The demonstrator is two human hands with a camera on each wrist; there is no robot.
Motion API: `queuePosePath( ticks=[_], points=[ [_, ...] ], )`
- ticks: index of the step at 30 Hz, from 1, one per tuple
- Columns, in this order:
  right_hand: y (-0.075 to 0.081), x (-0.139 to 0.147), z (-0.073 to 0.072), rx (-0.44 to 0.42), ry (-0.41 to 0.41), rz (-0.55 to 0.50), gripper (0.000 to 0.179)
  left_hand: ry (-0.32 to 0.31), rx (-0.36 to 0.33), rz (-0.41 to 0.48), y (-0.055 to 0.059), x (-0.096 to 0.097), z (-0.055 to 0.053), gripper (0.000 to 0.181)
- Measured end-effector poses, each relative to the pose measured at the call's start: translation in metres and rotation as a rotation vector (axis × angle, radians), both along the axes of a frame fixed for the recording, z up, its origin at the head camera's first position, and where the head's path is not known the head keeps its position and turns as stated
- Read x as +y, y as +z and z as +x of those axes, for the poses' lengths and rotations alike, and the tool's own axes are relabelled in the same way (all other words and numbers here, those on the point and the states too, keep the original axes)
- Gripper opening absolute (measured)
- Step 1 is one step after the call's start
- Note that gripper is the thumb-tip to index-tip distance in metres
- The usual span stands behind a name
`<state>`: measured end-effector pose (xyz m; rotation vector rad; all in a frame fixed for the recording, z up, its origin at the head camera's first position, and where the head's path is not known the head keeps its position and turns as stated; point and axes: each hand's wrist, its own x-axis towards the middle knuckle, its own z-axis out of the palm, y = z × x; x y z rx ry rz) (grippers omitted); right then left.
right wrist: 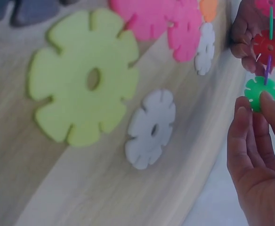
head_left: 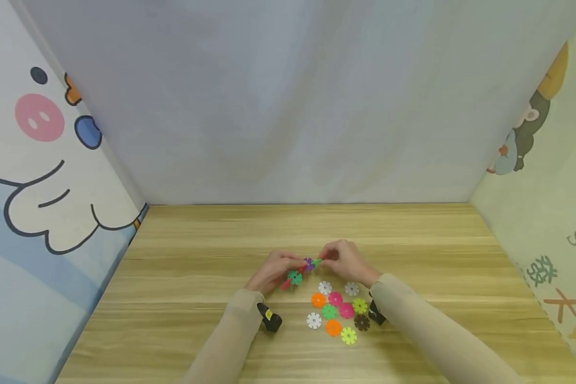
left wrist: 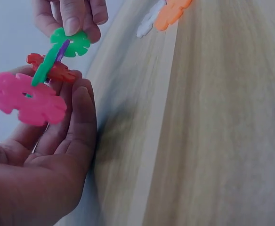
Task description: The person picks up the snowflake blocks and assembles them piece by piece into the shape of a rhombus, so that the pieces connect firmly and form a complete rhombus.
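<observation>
Both hands hold a short chain of notched plastic snowflake discs above the table. In the left wrist view the chain has a pink disc (left wrist: 27, 99) in front, then a green one seen nearly edge-on, a red disc (left wrist: 57, 70), a purple disc and a far green disc (left wrist: 76, 44). My left hand (head_left: 280, 266) has its fingers curled by the red and pink part; its thumb is mostly hidden. My right hand (head_left: 348, 261) pinches the far green disc between thumb and fingers, where it meets the purple disc (right wrist: 268, 68).
Loose snowflake discs lie on the wooden table (head_left: 197, 320) in front of the hands: white (head_left: 314, 320), orange (head_left: 333, 328), pink (head_left: 346, 310), green (head_left: 329, 312), yellow-green (head_left: 349, 336) and dark brown (head_left: 362, 322). A pale curtain (head_left: 307, 106) hangs behind the table.
</observation>
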<state>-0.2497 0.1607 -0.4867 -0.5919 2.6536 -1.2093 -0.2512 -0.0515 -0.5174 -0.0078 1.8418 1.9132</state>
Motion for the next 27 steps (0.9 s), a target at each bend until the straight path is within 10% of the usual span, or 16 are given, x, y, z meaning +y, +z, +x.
queuePosePath(
  ticks=[27],
  points=[
    [0.0010, -0.0080, -0.0001, 0.015, 0.038, 0.012, 0.006, -0.037, -0.011, 0.025, 0.0011, -0.0003, -0.0032, 0.020]
  ],
)
